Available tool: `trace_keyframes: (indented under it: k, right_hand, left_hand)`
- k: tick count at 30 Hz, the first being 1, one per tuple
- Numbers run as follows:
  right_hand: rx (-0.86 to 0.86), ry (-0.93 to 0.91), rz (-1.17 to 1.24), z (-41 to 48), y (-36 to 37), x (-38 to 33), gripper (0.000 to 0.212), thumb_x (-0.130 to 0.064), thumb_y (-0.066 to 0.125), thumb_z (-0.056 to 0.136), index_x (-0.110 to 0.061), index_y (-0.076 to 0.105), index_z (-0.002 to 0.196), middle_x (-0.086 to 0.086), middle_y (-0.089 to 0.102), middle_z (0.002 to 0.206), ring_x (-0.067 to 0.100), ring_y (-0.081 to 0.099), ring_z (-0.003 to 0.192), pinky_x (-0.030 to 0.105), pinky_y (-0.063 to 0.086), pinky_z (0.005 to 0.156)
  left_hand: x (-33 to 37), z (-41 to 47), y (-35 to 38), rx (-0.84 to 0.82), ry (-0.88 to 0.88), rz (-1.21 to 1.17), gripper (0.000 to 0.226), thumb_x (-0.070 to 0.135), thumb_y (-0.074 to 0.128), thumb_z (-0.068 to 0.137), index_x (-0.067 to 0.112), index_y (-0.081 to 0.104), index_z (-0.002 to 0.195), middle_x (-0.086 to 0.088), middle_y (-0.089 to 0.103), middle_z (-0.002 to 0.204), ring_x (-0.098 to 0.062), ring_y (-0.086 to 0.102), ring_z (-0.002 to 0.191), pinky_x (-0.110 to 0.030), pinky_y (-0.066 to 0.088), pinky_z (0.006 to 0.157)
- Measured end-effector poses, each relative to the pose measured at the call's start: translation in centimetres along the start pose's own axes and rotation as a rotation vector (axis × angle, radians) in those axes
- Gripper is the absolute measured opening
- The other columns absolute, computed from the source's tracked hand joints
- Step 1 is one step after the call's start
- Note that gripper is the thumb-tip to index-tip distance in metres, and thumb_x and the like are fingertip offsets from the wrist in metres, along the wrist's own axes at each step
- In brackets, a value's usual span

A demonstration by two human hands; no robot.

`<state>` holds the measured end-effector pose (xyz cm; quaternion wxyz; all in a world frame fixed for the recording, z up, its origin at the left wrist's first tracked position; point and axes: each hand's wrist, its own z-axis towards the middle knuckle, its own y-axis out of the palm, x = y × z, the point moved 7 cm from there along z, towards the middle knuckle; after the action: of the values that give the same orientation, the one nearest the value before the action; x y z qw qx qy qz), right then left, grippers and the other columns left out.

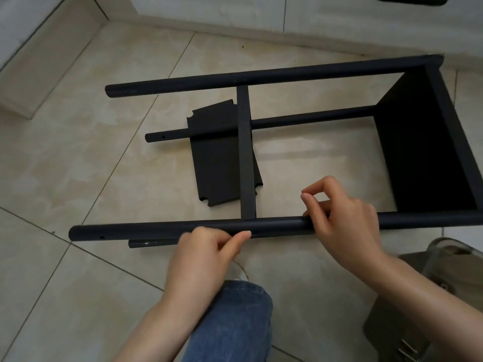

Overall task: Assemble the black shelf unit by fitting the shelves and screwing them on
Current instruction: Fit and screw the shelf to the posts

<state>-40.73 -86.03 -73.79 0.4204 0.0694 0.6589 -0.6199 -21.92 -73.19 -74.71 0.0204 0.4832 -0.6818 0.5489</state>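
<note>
Black shelf unit [261, 74] lay on its side on the glossy tile floor [78, 158], mid-frame, its matte round near pole [156, 229] meeting the flat middle shelf [245, 152]. Left hand [203, 252] pinched the pole at that joint; right hand [350, 220] curled over it, index lifted. Judgement: align pole hole with shelf edge before driving any screw; none was visible.

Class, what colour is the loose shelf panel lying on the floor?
The shelf panel is plain black, clearest in the head view.
</note>
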Motion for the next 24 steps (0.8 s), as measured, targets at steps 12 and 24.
trace_keyframes:
  k: [12, 24]
  right_hand:
    - [-0.443, 0.316, 0.016, 1.9, 1.7, 2.7, 0.015, -0.034, 0.061, 0.094, -0.031, 0.058, 0.080, -0.017, 0.070, 0.065, 0.004, 0.063, 0.065, 0.030, 0.052, 0.061]
    - [-0.784, 0.199, 0.230, 4.8, 6.3, 0.3, 0.007, -0.017, 0.075, 0.085, -0.022, 0.079, 0.087, -0.014, 0.074, 0.073, -0.008, 0.065, 0.065, 0.005, 0.048, 0.061]
  left_hand:
    - [4.5, 4.1, -1.1, -0.249, 0.714, 0.487, 0.081, 0.066, 0.055, 0.081, 0.045, 0.026, 0.154, 0.020, -0.003, 0.167, -0.007, -0.022, 0.152, -0.035, -0.004, 0.123]
    - [3.7, 4.4, -0.2, -0.263, 0.759, 0.289, 0.068, 0.062, 0.062, 0.084, 0.040, 0.043, 0.146, 0.017, 0.008, 0.169, -0.005, 0.000, 0.155, -0.046, 0.016, 0.125]
